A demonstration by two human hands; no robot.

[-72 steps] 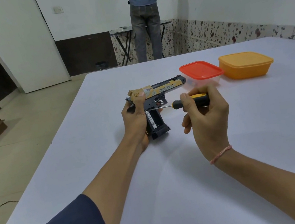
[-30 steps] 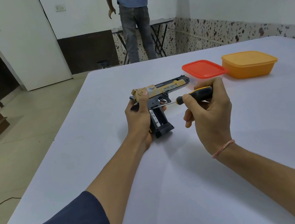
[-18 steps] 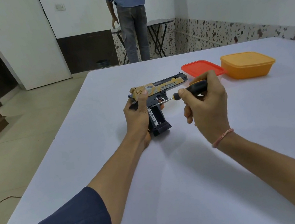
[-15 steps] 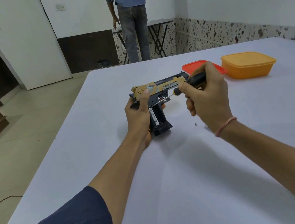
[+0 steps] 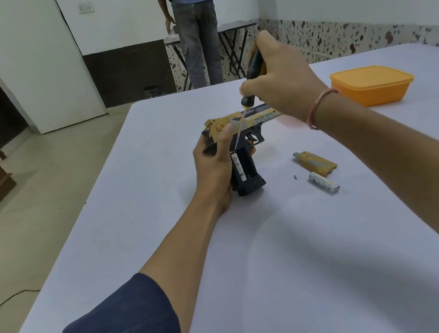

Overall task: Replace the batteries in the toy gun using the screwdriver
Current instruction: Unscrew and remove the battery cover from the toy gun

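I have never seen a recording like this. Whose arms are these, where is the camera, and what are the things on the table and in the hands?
There is no machine here. A person wears a camera on the head, so you look down along that person's own two arms. The left hand holds a toy gun with the grip standing on the white table. The grip is open, and a battery sits inside. The right hand holds a screwdriver, and its tip points down to the top end of that battery. On the table lie the removed cover, another battery and a small screw. Farther back stands an orange box. Another person stands in the background.
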